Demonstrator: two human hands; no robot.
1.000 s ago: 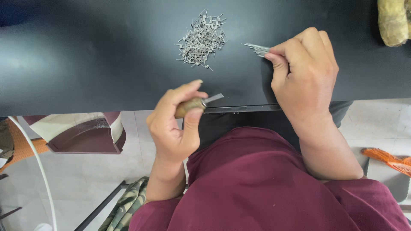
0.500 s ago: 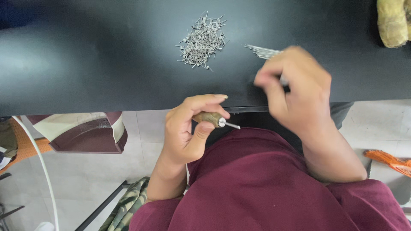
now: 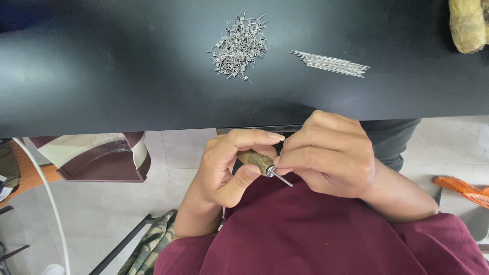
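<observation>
Wooden-handled tool: a small brown winding tool [image 3: 256, 160] with a thin steel rod [image 3: 281, 176] sticking out of its right end is sitting in front of the person's chest, near the black table's edge.
Head view, left hand: the left hand [image 3: 226, 170] is gripping the wooden handle, thumb underneath and forefinger curled over the top.
Head view, right hand: the right hand [image 3: 328, 153] is closing its fingertips in a pinch at the base of the rod, just beside the left thumb; whether a wire is lying between them is too fine to tell.
Table: the black tabletop [image 3: 102, 66] is carrying the stock on its far half.
Finished pieces: a loose heap of small grey wire coils [image 3: 238, 48] is lying left of centre, suggesting a good many are already wound.
Left to do: a thin bundle of straight wire lengths [image 3: 330, 63] is waiting just right of the heap, so I judge more winding remains.
Far right corner: a yellowish wrapped lump [image 3: 468, 23] is resting at the table's edge.
Floor: a maroon and cream bag [image 3: 97, 155] is sitting at the left, an orange object [image 3: 461, 186] at the right.
</observation>
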